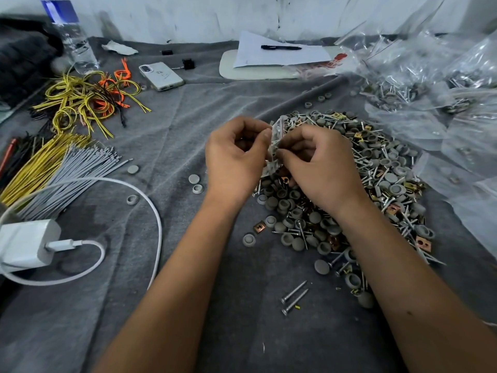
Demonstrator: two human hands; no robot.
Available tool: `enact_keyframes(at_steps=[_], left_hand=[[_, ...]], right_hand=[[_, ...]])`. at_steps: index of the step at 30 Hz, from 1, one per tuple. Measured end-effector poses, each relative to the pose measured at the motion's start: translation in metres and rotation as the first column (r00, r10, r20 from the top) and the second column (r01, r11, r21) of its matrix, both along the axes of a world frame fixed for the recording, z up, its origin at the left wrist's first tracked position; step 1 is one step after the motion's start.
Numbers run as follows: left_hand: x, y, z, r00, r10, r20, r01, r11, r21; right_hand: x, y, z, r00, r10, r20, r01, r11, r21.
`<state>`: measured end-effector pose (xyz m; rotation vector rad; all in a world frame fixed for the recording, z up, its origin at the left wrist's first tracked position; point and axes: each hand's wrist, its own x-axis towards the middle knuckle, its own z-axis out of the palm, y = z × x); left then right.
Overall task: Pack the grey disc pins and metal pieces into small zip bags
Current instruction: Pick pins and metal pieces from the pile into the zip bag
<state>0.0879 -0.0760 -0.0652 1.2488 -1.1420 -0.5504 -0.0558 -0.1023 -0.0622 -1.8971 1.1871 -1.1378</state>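
Here, in the head view, a small zip bag (274, 146) is pinched between both hands above the near-left edge of the heap of grey disc pins and metal pieces (349, 184). The left hand (234, 157) is curled, its thumb and forefinger closed on the bag's left edge; the right hand (320, 165) is curled too, its fingertips closed on the bag's right edge. The bag is held upright and partly hidden by the fingers, so its contents cannot be made out. The lower left part of the heap is covered by the right hand and forearm.

The heap is spread on a grey cloth (174, 265), with loose grey caps scattered to its left and two screws (294, 297) lying apart in front of it. To the right, a mass of clear plastic bags (430, 84) is piled, some already filled with pins. On the left, a white charger (25, 244) with its cable (150, 200) is seen, and beyond it a bundle of grey cable ties (78, 170), yellow wires (40, 162) and looped yellow and orange wires (88, 98). Farther back, a phone (161, 76), a water bottle (72, 39) and a pen (281, 47) on white paper (279, 56) are laid.
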Motion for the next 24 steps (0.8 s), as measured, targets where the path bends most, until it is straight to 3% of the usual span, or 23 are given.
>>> enact_keyframes(at_steps=[4,10,14,20,24], left_hand=[[0.000,0.001,0.002,1.000,-0.026,-0.008,0.026,1.000,-0.011],[0.009,-0.001,0.004,0.992,-0.016,-0.123,0.001,0.992,-0.123],[0.012,-0.003,0.003,0.986,-0.012,-0.167,-0.015,0.988,-0.156],[0.011,0.000,0.006,0.977,-0.031,-0.209,-0.003,0.987,-0.162],[0.016,0.000,0.007,0.959,0.039,-0.279,-0.075,0.990,-0.119]], right_hand=[[-0.002,-0.002,-0.001,0.998,-0.037,0.053,0.036,0.999,0.006],[-0.004,-0.004,-0.001,0.962,-0.121,0.244,0.078,0.980,0.181],[-0.004,-0.002,0.004,0.921,-0.072,0.382,-0.025,0.970,0.242],[-0.002,0.004,0.009,0.886,0.017,0.464,-0.120,0.974,0.193],[-0.003,0.005,0.013,0.766,0.026,0.642,-0.222,0.949,0.226]])
